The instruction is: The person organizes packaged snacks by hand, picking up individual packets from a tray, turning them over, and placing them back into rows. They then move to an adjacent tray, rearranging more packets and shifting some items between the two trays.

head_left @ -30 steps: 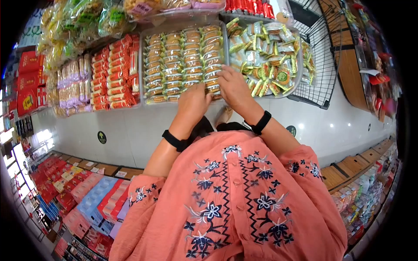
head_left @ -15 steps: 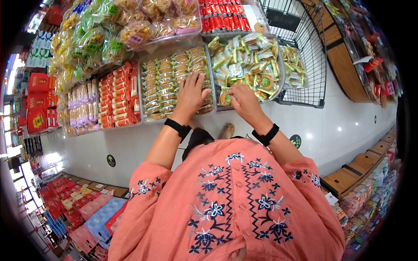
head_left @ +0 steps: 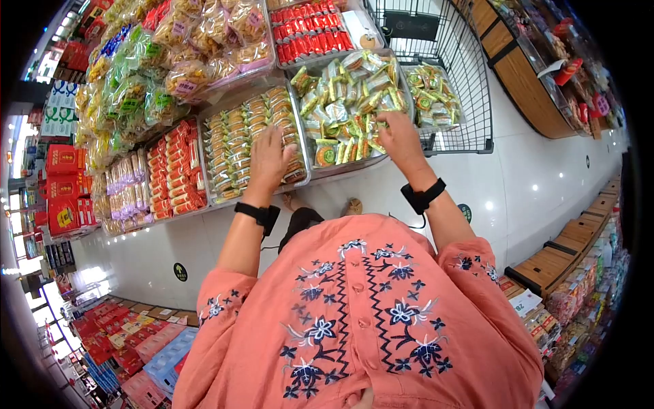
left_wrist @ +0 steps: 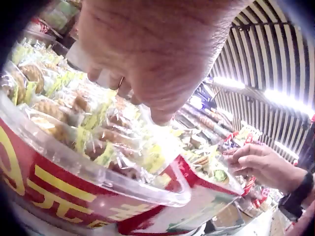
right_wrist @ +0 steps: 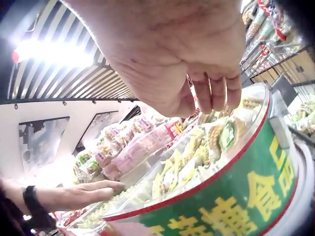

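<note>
My left hand (head_left: pixel 270 160) is over the near right part of a clear bin of wrapped biscuits (head_left: pixel 228 146) standing in neat rows. Its fingers are extended above the packets in the head view. Over the neighbouring bin to the right, my right hand (head_left: pixel 405 146) reaches down to loosely heaped green-and-yellow biscuit packets (head_left: pixel 337 112). In the right wrist view its fingers (right_wrist: pixel 216 93) hang down at the packets, with the thumb apart and no packet pinched between them. That bin's front (right_wrist: pixel 236 191) is green with yellow lettering.
Right of the bins stands a wire shopping cart (head_left: pixel 470 102), with more packets (head_left: pixel 436 95) beside its near end. Red-wrapped sticks (head_left: pixel 174 167) lie to the left, and red packets (head_left: pixel 310 31) lie behind. Bagged snacks (head_left: pixel 136 88) pile at the back left. Wooden shelving (head_left: pixel 538 75) curves at the right.
Both hands were at the neat rows. The right hand has moved right to the loose packets, while the left has straightened its fingers over the rows. The view has shifted too.
</note>
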`<state>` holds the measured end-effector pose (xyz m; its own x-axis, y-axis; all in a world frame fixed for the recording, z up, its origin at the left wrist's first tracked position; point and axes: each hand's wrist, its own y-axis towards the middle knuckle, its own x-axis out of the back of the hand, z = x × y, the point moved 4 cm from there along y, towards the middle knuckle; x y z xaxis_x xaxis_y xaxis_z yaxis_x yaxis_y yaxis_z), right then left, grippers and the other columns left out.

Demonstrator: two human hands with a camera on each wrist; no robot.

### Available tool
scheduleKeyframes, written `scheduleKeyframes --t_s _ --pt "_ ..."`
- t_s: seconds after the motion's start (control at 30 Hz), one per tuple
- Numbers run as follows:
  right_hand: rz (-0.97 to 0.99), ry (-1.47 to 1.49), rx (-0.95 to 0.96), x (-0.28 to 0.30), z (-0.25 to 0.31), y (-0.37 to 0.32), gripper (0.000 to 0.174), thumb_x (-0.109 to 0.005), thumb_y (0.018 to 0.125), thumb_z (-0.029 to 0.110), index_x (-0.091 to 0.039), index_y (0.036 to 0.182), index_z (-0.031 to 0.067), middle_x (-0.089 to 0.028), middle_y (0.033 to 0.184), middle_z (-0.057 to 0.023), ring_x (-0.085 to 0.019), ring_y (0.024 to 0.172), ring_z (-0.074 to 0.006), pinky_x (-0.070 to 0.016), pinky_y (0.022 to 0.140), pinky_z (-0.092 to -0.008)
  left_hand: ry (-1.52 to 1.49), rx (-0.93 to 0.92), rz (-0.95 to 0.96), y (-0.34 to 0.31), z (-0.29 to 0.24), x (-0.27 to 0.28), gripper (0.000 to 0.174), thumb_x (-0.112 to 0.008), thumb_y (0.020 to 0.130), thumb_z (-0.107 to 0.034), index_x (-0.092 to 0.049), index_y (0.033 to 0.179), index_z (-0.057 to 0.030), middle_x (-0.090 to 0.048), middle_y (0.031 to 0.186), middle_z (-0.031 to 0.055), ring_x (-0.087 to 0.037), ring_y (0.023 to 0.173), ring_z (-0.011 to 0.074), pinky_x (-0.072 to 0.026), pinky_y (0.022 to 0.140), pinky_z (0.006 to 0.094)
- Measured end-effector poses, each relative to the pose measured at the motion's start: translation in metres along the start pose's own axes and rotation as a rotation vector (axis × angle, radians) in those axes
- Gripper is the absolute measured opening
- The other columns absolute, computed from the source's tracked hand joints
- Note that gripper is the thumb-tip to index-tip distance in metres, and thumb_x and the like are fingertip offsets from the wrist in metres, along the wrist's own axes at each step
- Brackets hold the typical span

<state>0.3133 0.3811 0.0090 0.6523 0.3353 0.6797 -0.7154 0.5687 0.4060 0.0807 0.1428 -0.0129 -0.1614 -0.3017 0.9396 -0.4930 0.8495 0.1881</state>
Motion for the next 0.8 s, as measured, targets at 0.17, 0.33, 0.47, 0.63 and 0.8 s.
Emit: scheduleKeyframes --t_s 0.17,0.33,0.47,0.63,0.8 --pt "-0.068 -0.035 -0.073 0.021 -0.025 0.019 0.024 -0.067 0.089 0.009 -0.065 0.112 0.0043 -0.067 0.109 -0.0163 -0.062 0.106 -0.0379 -0.0507 0.092 -0.0472 -0.343 0.153 -0.127 -0.025 -0.019 0.052 0.049 -0.064 0.102 -0.026 -0.054 0.136 0.0080 -0.059 0.133 0.0288 -0.056 0.124 0.0446 -0.0445 0.107 0.0457" --pt "-0.005 -0.139 0.023 0.001 -0.031 0.042 0.028 -0.068 0.083 0.008 -0.068 0.111 0.0065 -0.066 0.104 -0.0163 -0.062 0.101 -0.0378 -0.0512 0.087 -0.0486 -0.519 0.266 -0.109 -0.059 -0.027 0.058 0.047 -0.064 0.103 -0.027 -0.056 0.134 0.0068 -0.062 0.124 0.0254 -0.060 0.117 0.0399 -0.0470 0.101 0.0425" --pt "0.021 -0.380 0.149 -0.023 -0.021 0.057 0.032 -0.070 0.076 0.006 -0.071 0.107 0.0118 -0.066 0.102 -0.0123 -0.063 0.098 -0.0344 -0.0504 0.081 -0.0482 -0.536 0.269 -0.122 -0.065 -0.019 0.051 0.043 -0.066 0.102 -0.026 -0.058 0.131 0.0042 -0.065 0.118 0.0216 -0.064 0.108 0.0350 -0.0501 0.094 0.0413" --pt "0.097 -0.376 0.169 -0.039 -0.023 0.069 0.018 -0.069 0.083 0.008 -0.071 0.102 0.0101 -0.065 0.098 -0.0103 -0.063 0.096 -0.0331 -0.0500 0.080 -0.0490 -0.708 0.336 -0.082 -0.059 -0.007 0.050 0.044 -0.065 0.102 -0.027 -0.057 0.133 0.0041 -0.066 0.119 0.0209 -0.066 0.108 0.0316 -0.0517 0.092 0.0392" --pt "0.115 -0.362 0.094 -0.038 -0.011 0.069 0.005 -0.065 0.091 0.010 -0.068 0.095 0.0077 -0.064 0.094 -0.0134 -0.062 0.094 -0.0360 -0.0507 0.081 -0.0465 -0.699 0.339 -0.060 -0.059 0.021 0.059 0.042 -0.066 0.100 -0.028 -0.060 0.127 0.0043 -0.068 0.113 0.0207 -0.067 0.102 0.0334 -0.0528 0.087 0.0412"
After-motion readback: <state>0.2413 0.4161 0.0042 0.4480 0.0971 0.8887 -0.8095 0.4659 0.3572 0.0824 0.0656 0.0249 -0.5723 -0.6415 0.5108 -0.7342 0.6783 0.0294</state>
